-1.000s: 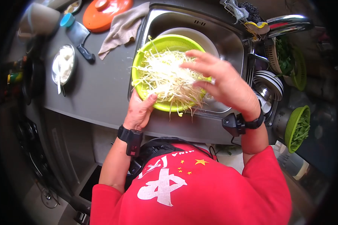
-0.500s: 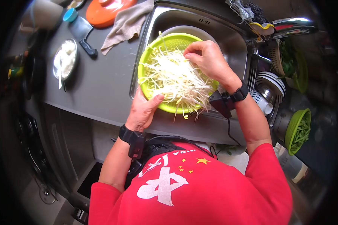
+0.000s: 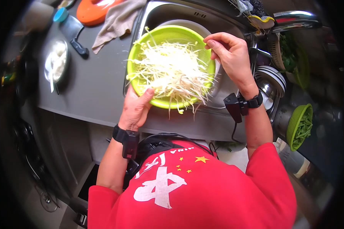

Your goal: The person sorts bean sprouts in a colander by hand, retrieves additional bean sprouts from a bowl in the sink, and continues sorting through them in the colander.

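On the left of the desk (image 3: 90, 80), a bowl (image 3: 56, 63) of white food stands near a cleaver (image 3: 72, 29), which lies flat beside a cloth (image 3: 114, 26).

To their right, the left hand (image 3: 135, 108) grasps the green colander (image 3: 207, 42) at its near-left rim, thumb over the edge, fingers largely hidden. The colander sits over the sink (image 3: 227, 24), in front of a pale basin (image 3: 197, 26); bean sprouts (image 3: 172, 68) are heaped in it. The right hand (image 3: 233, 57) is at the far-right rim, thumb and forefinger drawn close; whether this grip contains a sprout cannot be told. Farther right, green beans (image 3: 303, 128) fill a green basket (image 3: 294, 128).

Caution: sprouts hang over the near rim and could drop onto the desk edge if the colander is tilted or jolted. One-handed support at one side could let the load tip if the left grip slackens.

Markings: the red shirt (image 3: 218, 183) bears small letters, partly readable as "INA", a large white character not read with certainty, and yellow stars. No brand is legible.
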A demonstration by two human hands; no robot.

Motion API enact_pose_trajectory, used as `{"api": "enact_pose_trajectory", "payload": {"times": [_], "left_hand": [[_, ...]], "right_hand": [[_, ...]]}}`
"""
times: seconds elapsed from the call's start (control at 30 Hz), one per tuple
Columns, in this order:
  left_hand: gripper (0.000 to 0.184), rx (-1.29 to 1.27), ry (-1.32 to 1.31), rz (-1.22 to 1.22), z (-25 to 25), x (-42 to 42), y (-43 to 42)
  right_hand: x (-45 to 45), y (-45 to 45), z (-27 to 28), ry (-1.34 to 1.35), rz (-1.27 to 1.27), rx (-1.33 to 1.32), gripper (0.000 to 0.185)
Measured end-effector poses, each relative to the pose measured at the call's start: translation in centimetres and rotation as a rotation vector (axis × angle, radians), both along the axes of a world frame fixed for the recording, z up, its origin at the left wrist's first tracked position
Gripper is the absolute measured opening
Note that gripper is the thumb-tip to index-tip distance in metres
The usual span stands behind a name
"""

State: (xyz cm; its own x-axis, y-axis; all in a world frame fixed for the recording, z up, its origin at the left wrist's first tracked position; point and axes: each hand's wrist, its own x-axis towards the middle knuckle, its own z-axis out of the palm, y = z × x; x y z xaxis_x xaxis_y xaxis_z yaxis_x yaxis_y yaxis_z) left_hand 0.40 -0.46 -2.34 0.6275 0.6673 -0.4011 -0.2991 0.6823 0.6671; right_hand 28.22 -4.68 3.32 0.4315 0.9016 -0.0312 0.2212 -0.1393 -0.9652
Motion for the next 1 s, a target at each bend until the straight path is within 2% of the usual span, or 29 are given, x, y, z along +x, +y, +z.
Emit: {"api": "enact_pose_trajectory", "payload": {"times": [0.13,0.2,0.27,0.3,0.33,0.5,0.63,0.73,0.83,0.93,1.0], "left_hand": [[0.061,-0.020,0.017,0.020,0.3,0.1,0.2],[0.059,-0.027,-0.012,0.005,0.3,0.1,0.3],[0.059,-0.045,-0.036,-0.007,0.5,0.1,0.5],[0.059,-0.058,-0.030,-0.002,0.5,0.1,0.5],[0.059,-0.070,-0.023,0.003,0.5,0.2,0.5],[0.061,-0.052,-0.018,0.007,0.7,0.7,0.5],[0.063,-0.037,-0.012,-0.022,0.7,0.6,0.2],[0.063,-0.026,-0.014,-0.019,0.3,0.6,0.1],[0.063,-0.022,0.003,-0.003,0.0,0.4,0.2],[0.063,-0.036,0.004,0.000,-0.1,0.1,0.3],[0.063,-0.033,-0.008,-0.004,0.0,0.0,0.4]], "right_hand": [[0.4,-3.0,1.2,0.103,0.051,-0.070,0.014],[-0.2,-4.2,1.0,0.072,0.131,-0.088,0.016],[-1.5,-5.1,1.2,0.084,0.188,-0.129,0.027],[-2.1,-5.3,1.8,-0.035,0.238,-0.164,0.041],[-2.8,-5.2,2.5,-0.176,0.269,-0.174,0.047],[-4.0,-4.3,0.5,-0.512,0.241,-0.009,0.038],[-3.0,-2.4,-0.6,-0.610,0.193,0.030,0.028],[-2.5,-1.3,-1.9,-0.685,0.211,0.058,0.026],[-2.6,-1.5,-1.8,-0.598,0.257,0.010,0.030],[-2.6,-2.0,0.0,-0.342,0.235,-0.130,0.032],[-2.4,-2.6,0.2,-0.189,0.145,-0.057,0.032]]}}
